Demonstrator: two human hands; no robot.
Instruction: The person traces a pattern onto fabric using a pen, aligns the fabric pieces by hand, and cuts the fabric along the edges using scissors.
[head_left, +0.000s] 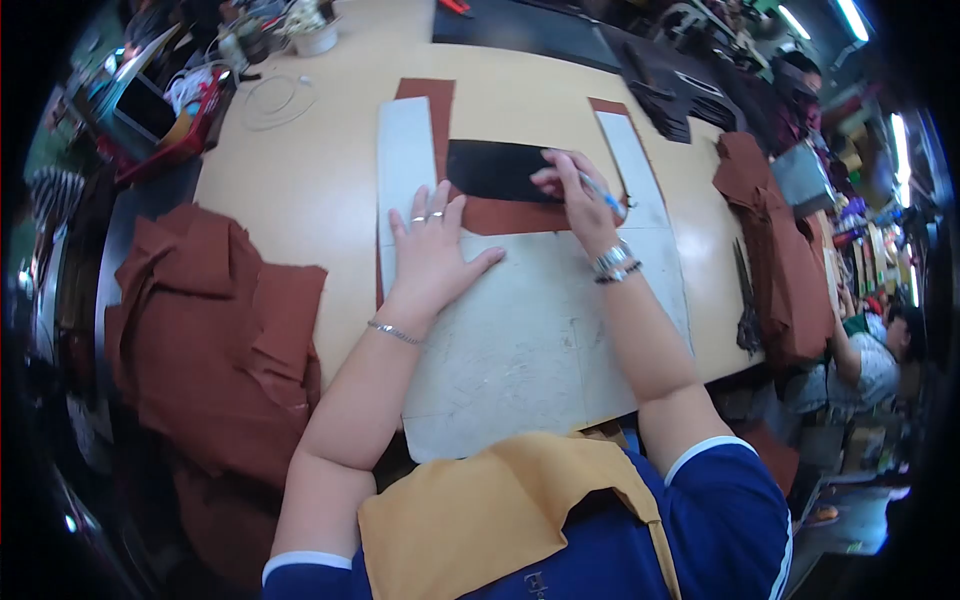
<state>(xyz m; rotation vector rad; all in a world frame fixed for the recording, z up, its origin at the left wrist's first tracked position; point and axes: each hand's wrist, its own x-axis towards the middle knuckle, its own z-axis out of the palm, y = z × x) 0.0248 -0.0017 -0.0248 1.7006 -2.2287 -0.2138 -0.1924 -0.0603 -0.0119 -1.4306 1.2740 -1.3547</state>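
A large pale pattern sheet (510,320) with two upright arms lies over reddish-brown material (500,216) on the table. My left hand (431,240) rests spread on the sheet's left part, fingers apart, holding nothing. My right hand (580,195) is above the inner edge of the right arm, its fingers closed around a light blue and white pen (604,194). Between the two arms of the sheet lies a black curved piece (498,170), its right end partly under my right hand. Brown material also shows past the tops of both arms.
Brown material is heaped at the left (210,330) and right (780,250). Dark scissors (746,300) lie near the right edge. A red basket (170,150), a white cup (316,38) and dark sheets (530,35) are at the back. Another person (865,350) is at the right.
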